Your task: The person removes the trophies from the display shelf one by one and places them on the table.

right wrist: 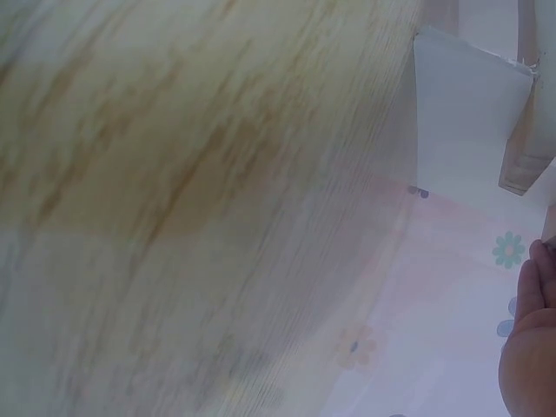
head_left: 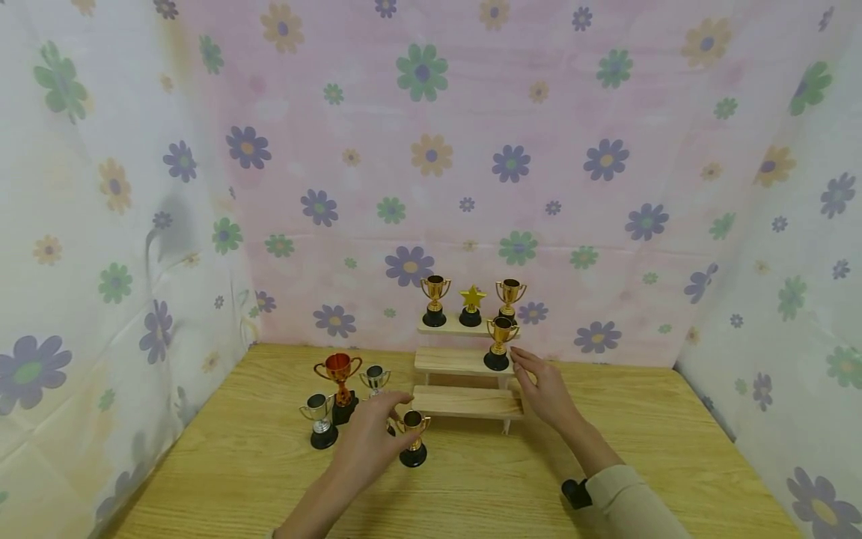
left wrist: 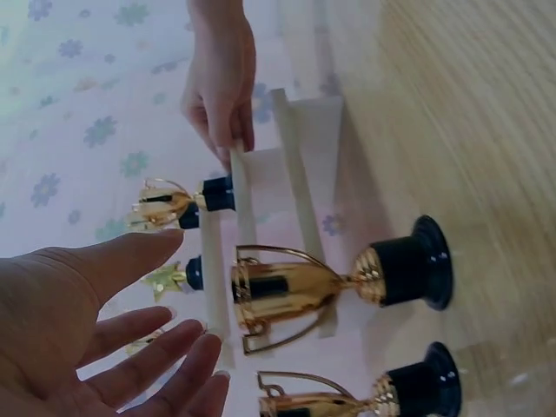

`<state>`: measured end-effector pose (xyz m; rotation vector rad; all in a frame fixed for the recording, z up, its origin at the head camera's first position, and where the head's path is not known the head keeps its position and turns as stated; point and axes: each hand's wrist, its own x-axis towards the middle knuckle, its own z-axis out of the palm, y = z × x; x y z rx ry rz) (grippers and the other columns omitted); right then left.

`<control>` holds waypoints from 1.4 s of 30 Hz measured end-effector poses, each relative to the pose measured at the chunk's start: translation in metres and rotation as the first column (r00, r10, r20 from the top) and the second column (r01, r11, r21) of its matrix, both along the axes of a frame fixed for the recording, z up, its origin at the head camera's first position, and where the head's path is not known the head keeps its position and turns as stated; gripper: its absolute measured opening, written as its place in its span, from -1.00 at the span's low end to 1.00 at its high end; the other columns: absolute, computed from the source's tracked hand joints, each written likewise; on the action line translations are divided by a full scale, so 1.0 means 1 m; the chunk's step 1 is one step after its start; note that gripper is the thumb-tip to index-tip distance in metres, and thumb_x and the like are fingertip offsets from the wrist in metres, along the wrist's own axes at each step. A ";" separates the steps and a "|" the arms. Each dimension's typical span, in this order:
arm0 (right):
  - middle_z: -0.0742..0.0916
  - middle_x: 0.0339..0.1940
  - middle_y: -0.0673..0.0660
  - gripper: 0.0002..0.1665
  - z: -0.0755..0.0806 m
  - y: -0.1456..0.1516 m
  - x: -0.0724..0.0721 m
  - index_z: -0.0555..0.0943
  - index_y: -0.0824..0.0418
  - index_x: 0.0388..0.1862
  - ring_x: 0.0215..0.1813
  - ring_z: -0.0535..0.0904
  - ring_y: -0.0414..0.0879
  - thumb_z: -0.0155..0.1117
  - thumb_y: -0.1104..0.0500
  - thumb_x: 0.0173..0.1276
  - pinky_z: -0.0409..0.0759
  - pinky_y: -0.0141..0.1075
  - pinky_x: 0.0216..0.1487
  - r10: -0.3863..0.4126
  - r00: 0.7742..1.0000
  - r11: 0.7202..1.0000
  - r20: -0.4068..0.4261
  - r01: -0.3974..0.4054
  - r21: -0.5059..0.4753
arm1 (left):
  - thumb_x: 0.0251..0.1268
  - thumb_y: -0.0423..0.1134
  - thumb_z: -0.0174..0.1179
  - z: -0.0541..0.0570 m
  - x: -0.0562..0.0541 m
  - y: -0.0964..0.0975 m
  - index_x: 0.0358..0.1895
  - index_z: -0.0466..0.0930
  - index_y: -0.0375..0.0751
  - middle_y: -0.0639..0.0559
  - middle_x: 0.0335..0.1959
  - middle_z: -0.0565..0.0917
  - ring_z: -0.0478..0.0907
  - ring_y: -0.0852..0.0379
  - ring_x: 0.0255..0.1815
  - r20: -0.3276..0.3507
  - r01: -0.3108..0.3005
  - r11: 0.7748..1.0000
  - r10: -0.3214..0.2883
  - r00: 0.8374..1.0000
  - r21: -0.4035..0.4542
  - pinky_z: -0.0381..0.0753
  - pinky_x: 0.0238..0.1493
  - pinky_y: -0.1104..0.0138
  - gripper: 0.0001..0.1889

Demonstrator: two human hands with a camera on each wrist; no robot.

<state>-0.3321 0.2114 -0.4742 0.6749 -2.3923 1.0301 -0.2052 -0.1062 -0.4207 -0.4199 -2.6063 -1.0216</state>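
My left hand (head_left: 372,442) hovers with loosely spread fingers beside a small gold trophy cup (head_left: 413,428) on a black base, standing upright on the table; the left wrist view shows a gap between them. A second gold cup (left wrist: 321,404) stands next to it, mostly hidden by that hand in the head view. At the right end of the middle step (head_left: 451,361), my right hand (head_left: 548,389) has its fingertips at the board's edge, close to a gold cup (head_left: 500,337) standing there. The top step (head_left: 447,329) carries two gold cups and a gold star trophy (head_left: 473,298).
Left of the wooden stand, a red-orange trophy (head_left: 339,369) and two silver cups, one nearer (head_left: 318,408) and one farther (head_left: 375,378), stand on the table (head_left: 222,457). The bottom step (head_left: 465,402) is bare wood. Flowered cloth (head_left: 465,112) encloses the back and sides.
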 end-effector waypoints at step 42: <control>0.60 0.36 0.34 -0.58 -0.002 0.001 -0.001 0.56 0.44 0.32 0.37 0.51 0.29 0.08 0.23 0.63 0.49 0.20 0.28 0.003 1.000 1.000 0.004 -0.003 0.003 | 0.12 -0.05 0.56 0.028 -0.073 0.096 0.52 0.29 -0.22 -0.24 0.28 0.47 0.54 -0.20 0.12 0.154 0.088 0.963 -0.130 0.979 0.253 0.64 0.02 -0.05 -0.08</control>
